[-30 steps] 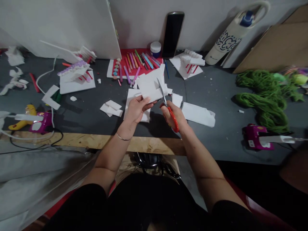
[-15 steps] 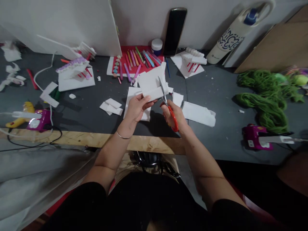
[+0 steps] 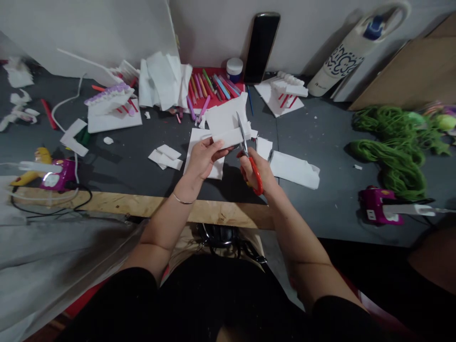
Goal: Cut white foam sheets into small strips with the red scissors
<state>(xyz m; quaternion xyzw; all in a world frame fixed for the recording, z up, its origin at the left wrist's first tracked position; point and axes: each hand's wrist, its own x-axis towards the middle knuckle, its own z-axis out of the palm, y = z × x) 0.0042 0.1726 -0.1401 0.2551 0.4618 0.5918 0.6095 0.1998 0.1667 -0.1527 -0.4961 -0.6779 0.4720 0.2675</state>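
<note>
White foam strip (image 3: 231, 137) pinched between thumb and pressed-together fingers of left hand (image 3: 204, 159), held above centre of dark tabletop (image 3: 320, 223). Red-handled scissors (image 3: 257, 186) gripped in curled right hand (image 3: 262, 172), blades crossing strip's right end. Foam offcut (image 3: 294, 169) laid just right of right hand.
</note>
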